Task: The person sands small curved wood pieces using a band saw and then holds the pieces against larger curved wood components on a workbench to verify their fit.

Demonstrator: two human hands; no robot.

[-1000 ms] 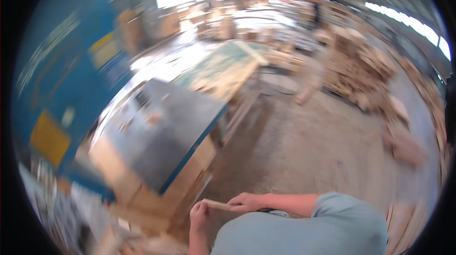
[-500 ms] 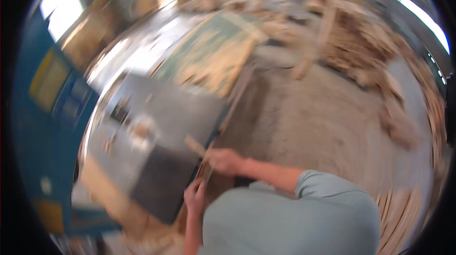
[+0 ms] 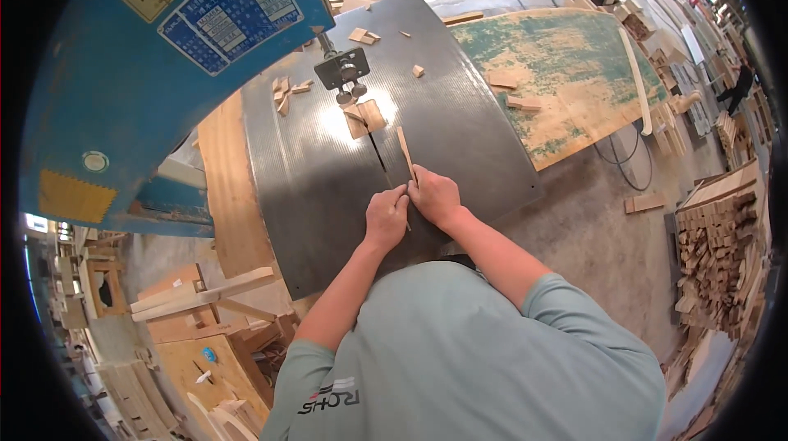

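Both my hands are close together over the dark metal saw table [image 3: 328,219] of a blue bandsaw [image 3: 246,104]. A thin wooden strip [image 3: 404,149] sticks out from my right hand [image 3: 435,195], whose fingers are closed around it. My left hand [image 3: 386,218] is also closed, thumb side against the right, at the strip's near end; a thin tip shows below it. Ahead of the hands are the slot in the table, a wooden insert [image 3: 373,116] and the black blade guide [image 3: 343,71]. The strip lies to the right of the slot, pointing away from me.
Small wood offcuts [image 3: 283,94] lie left of the guide, and others [image 3: 363,35] beyond it. A worn green-and-wood board [image 3: 566,71] adjoins the table on the right. A big stack of wood pieces [image 3: 716,252] stands at right; planks and a wooden stand [image 3: 193,359] are at lower left.
The view has swung leftward and sharpened, bringing the saw's blue body and table in front of me. My hands, with the strip, are now over the table rather than at its edge.
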